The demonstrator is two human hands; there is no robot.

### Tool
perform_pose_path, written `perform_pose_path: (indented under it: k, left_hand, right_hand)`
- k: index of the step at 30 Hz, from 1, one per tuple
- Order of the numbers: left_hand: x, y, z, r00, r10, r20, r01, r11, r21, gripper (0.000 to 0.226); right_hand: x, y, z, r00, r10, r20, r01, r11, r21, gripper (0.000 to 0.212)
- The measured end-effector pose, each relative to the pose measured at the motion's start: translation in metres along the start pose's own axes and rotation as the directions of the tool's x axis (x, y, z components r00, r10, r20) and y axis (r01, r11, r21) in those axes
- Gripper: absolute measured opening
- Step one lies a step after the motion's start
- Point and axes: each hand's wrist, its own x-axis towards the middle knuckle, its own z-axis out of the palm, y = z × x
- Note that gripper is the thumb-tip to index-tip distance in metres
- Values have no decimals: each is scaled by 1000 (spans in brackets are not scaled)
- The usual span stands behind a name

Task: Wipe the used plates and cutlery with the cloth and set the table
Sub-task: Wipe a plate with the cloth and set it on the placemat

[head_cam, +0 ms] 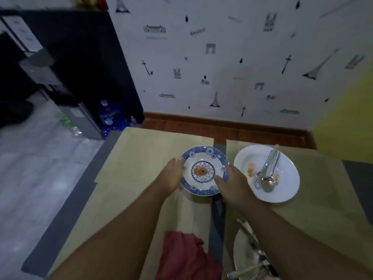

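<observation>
A blue-patterned plate (203,171) with an orange flower centre sits between my two hands over the table's middle. My left hand (173,174) holds its left rim and my right hand (232,183) grips its right rim, thumb on the inner face. To the right lies a white plate (286,186) with orange smears; a spoon and fork (267,171) rest on it. A red cloth (184,256) lies crumpled at the near edge between my forearms. Another white plate (242,257) with cutlery (255,247) shows at the bottom right, partly hidden by my right arm.
Tan placemats (145,154) cover the grey table (66,217). A patterned wall and wooden skirting (222,124) stand just behind the table. Blue water bottles (110,118) and a dark cabinet (80,67) stand on the floor at the left.
</observation>
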Motion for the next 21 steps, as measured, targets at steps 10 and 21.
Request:
perform_pose_path:
  k: [10, 21]
  left_hand:
    - [77, -37, -14, 880, -370, 298, 473, 726, -499, 86]
    - [105, -47, -22, 863, -335, 378, 486, 753, -444, 78]
  right_hand:
    - [16, -8, 22, 896, 443, -25, -325, 693, 644, 45]
    - [26, -2, 8, 818, 562, 122, -401, 404, 822, 80]
